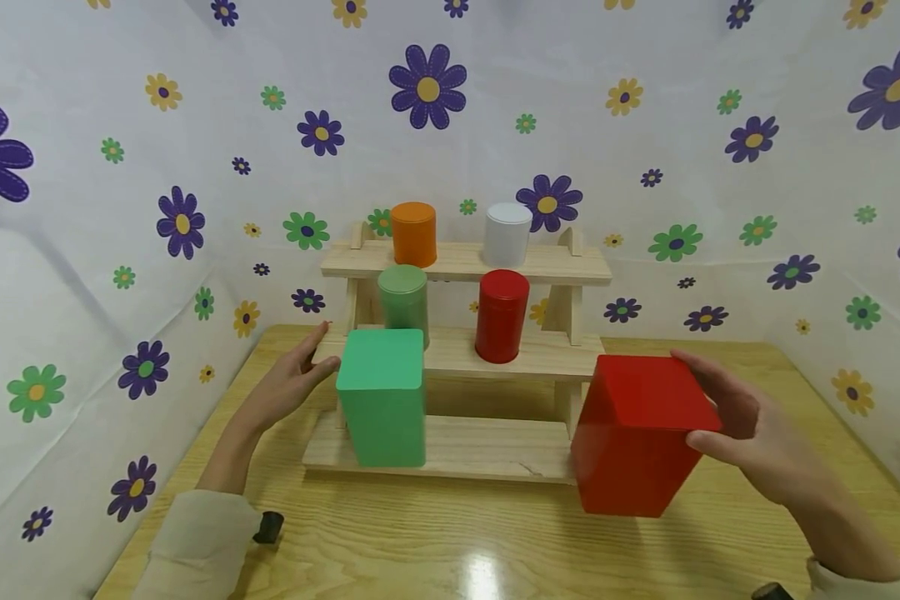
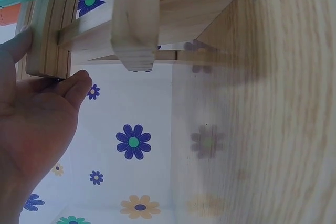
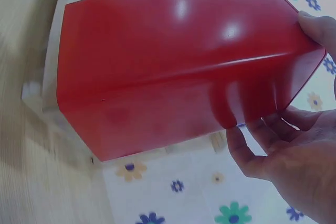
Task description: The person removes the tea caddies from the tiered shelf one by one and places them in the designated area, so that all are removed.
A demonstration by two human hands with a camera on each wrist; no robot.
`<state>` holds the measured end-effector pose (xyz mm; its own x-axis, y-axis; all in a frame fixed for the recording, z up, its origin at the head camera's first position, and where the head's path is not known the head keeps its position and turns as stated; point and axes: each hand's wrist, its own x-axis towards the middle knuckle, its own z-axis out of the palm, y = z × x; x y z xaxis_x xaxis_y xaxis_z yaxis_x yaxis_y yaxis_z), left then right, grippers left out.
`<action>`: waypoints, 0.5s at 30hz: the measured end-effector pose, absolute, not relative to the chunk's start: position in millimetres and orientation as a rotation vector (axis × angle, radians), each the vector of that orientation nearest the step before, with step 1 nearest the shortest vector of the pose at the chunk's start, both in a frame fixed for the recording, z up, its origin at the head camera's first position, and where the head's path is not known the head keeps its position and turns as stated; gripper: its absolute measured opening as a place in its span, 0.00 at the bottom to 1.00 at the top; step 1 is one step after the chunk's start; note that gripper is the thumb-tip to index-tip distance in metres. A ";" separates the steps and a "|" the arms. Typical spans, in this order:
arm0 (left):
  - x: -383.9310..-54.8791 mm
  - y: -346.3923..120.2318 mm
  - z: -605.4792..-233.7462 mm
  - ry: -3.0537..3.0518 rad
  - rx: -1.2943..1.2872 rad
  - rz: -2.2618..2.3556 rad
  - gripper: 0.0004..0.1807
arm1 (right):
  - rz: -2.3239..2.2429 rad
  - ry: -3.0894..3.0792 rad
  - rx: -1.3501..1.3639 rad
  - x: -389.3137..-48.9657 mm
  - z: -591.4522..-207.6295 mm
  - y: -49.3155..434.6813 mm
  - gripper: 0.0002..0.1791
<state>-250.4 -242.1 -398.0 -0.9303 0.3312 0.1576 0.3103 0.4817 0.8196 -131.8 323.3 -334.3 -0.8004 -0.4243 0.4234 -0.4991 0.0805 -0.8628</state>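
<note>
My right hand (image 1: 757, 433) grips a red box (image 1: 637, 442) by its upper end, thumb on the near side and fingers round the far side. The box is tilted and covers the front right corner of a three-tier wooden display shelf (image 1: 495, 450). My left hand (image 1: 285, 387) holds the left end of the middle tier, with the thumb toward the front edge, as the left wrist view (image 2: 42, 114) also shows. Close to that thumb, a green box (image 1: 384, 417) stands upright at the left of the bottom tier.
On the middle tier stand a pale green canister (image 1: 405, 300) and a red canister (image 1: 502, 317). An orange canister (image 1: 414, 235) and a white canister (image 1: 507, 236) stand on the top tier. Flowered cloth (image 1: 450, 158) surrounds the wooden table (image 1: 390, 533) at back and sides.
</note>
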 end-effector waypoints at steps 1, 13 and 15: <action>-250.4 -242.0 -398.1 2.685 0.580 1.478 0.42 | 1.852 -2.264 0.957 -131.0 -334.2 328.1 0.45; -250.1 -242.0 -396.7 2.703 0.579 1.469 0.41 | 1.850 -2.271 0.788 -129.6 -338.7 372.0 0.44; -250.3 -242.0 -397.2 2.700 0.582 1.467 0.41 | 1.862 -2.255 0.809 -132.0 -339.4 377.3 0.43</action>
